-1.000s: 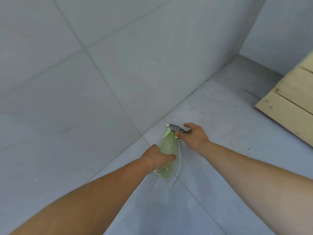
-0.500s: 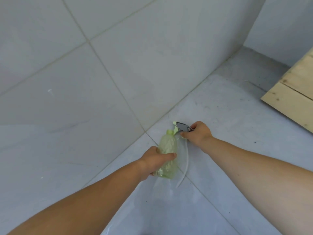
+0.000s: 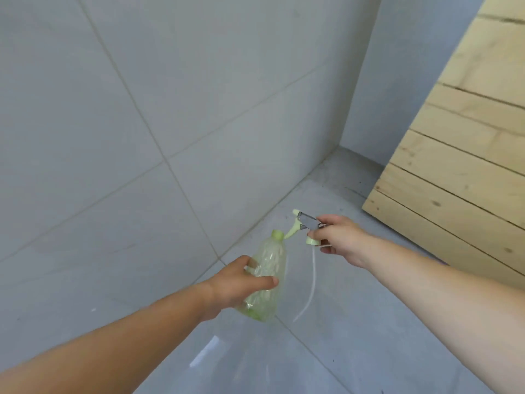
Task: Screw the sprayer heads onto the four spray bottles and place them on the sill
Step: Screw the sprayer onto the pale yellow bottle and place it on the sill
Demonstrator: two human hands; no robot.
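Green-tinted spray bottle (image 3: 268, 268) and its sprayer head (image 3: 305, 226), held apart above grey tiles (image 3: 369, 322).
Left hand (image 3: 241, 282) grips the bottle's middle, neck (image 3: 277, 235) angled rightward. Right hand (image 3: 338, 240) pinches the head just right of it, dip tube (image 3: 312, 268) dangling outside, likely for feeding in.

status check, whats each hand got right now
Left hand grips the green bottle. Right hand holds the sprayer head beside the bottle's neck, not on it; dip tube hangs outside. Nothing between head and neck.
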